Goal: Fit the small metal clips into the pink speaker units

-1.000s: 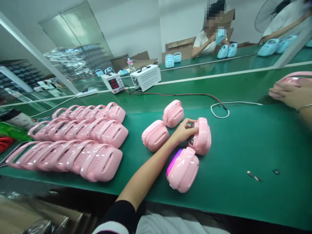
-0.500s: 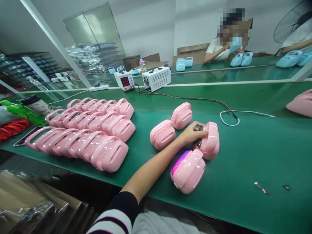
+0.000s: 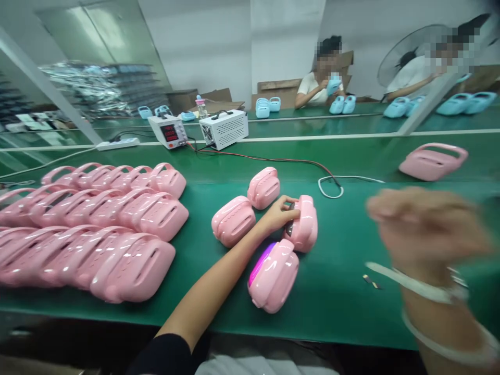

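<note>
My left hand (image 3: 278,212) reaches across the green table (image 3: 351,234), its fingers curled over a pink handled case (image 3: 307,225) that stands on end with a dark panel facing the hand. Just in front lies another pink case (image 3: 273,276) with a glowing magenta strip. Two more pink cases (image 3: 233,220) (image 3: 264,186) lie to the left of the hand. My right hand (image 3: 425,234) hangs in the air at the right foreground, smeared by motion, with white bands round the wrist; its fingers cannot be made out.
Rows of several pink cases (image 3: 117,229) fill the table's left side. A power supply (image 3: 169,131) and a white box (image 3: 224,128) stand at the back, with a red-and-white cable (image 3: 332,182) running forward. One pink case (image 3: 433,161) lies far right. People handle blue cases (image 3: 339,104) beyond.
My right hand has left the far-right pink case and come into the near right foreground, blurred. My left hand has stayed on the upright pink case. The view has swung.
</note>
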Demonstrator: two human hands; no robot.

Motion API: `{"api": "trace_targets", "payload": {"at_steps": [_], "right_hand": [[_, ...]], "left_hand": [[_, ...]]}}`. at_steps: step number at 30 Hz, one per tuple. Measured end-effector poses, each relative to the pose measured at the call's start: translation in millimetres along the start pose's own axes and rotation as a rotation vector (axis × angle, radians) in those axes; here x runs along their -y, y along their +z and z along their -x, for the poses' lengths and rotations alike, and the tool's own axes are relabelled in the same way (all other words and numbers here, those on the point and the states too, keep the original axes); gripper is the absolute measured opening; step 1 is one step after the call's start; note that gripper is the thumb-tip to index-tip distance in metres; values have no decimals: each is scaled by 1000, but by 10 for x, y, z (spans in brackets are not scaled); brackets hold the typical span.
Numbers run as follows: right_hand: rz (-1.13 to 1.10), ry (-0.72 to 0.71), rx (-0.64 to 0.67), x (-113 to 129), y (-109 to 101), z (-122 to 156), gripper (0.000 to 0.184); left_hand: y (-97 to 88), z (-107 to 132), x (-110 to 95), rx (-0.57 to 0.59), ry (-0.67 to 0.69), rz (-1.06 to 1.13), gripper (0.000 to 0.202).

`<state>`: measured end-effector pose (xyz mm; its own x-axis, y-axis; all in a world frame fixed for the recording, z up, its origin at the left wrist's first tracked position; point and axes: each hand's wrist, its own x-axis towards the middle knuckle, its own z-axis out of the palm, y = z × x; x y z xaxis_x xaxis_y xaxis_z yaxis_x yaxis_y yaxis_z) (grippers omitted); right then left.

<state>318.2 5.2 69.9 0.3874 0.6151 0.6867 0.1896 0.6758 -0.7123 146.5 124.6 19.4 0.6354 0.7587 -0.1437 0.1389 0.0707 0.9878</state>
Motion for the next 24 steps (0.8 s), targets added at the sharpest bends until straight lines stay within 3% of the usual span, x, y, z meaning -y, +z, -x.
{"api": "trace_targets", "payload": {"at_steps": [5,9,14,19,22,24], "right_hand": [[-21,263,70,-323,122,19,24],[45,375,93,-505,88,168,23],[92,408,140,-519,32,281,36],[100,395,161,-500,42,298,36],[93,400,162,-482,52,295,27],[81,410,154,-469,57,288,11]], "left_hand": [[-23,-19,17,9,44,32,36],[-42,-10,20,25,51,49,39],[-50,2,-5,31,19,43,42],[-45,25,-44,43,12,27,42],[-48,35,-54,50,33,15,41],[-54,34,-52,52,28,15,42]]}}
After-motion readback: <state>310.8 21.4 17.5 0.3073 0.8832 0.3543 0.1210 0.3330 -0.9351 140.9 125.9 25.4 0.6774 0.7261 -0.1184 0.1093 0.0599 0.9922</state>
